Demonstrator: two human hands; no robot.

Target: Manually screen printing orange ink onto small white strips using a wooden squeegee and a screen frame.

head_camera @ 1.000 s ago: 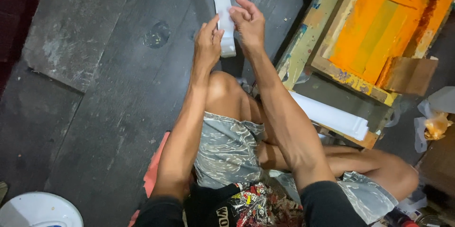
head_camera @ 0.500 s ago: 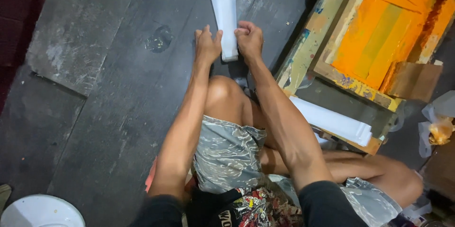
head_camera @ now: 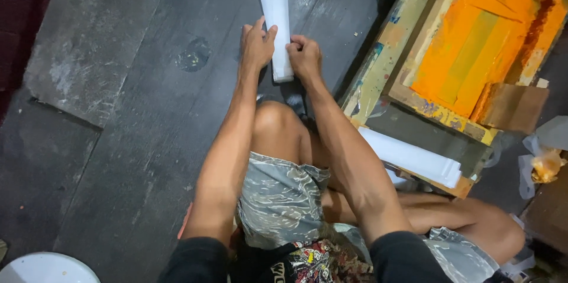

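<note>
The person sits on a dark wooden floor (head_camera: 136, 141) with knees bent, both arms reaching forward. Between the two hands lies a long, narrow stack of white sheets (head_camera: 276, 17), flat on the floor and stretching away from the person. The left hand (head_camera: 255, 46) rests against the stack's left edge near its close end, fingers curled onto the top sheet, its grip closed on the stack. The right hand (head_camera: 305, 58) presses against the right edge at the same end, fingers bent in a closed grip on the sheets. The two hands face each other across the stack, squeezing its near end between them.

To the right, touching the floor near the right forearm, stands a wooden screen-printing frame (head_camera: 384, 46), its mesh covered in orange ink (head_camera: 473, 52). A brown piece of cardboard (head_camera: 512, 105) leans on the frame's near corner. A second pile of white sheets (head_camera: 411, 156) lies across the frame's near side, just beside the right knee. A white round container (head_camera: 44, 268) shows at the bottom left corner, well apart from the hands.
</note>
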